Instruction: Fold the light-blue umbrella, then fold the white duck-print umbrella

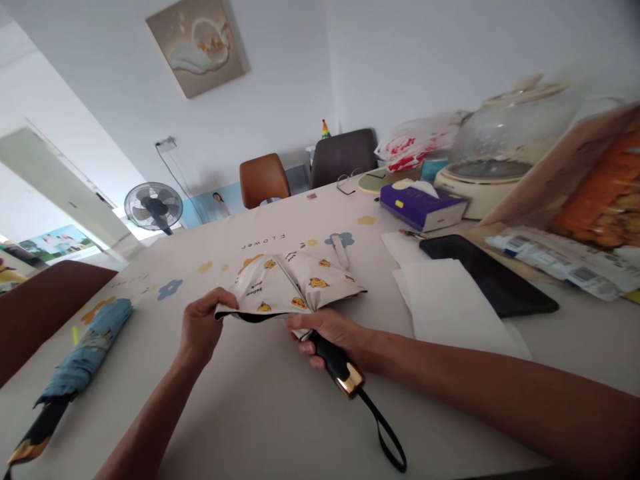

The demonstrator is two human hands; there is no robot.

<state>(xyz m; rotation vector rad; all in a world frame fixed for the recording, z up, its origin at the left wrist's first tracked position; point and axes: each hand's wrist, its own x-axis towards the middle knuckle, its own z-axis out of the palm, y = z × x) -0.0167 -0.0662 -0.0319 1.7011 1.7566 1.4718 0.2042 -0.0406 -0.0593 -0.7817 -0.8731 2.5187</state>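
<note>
A cream umbrella (280,283) with yellow duck prints is partly folded above the table, its canopy pointing away. My left hand (205,320) is closed on the canopy's left edge, pinching the cloth. My right hand (333,337) is wrapped round the umbrella where the canopy meets the black handle. The handle, with a gold end and a black wrist strap (383,427), points toward the lower right. Over at the left lies a folded blue umbrella (93,347) with a black and gold handle, touched by neither hand.
White papers (455,307), a black tablet (487,273), a purple tissue box (423,203), glasses (346,183), a glass-topped appliance (493,170) and food packages (600,200) crowd the table's right side. Chairs (263,179) stand beyond the far edge, and a fan (153,205) stands further left.
</note>
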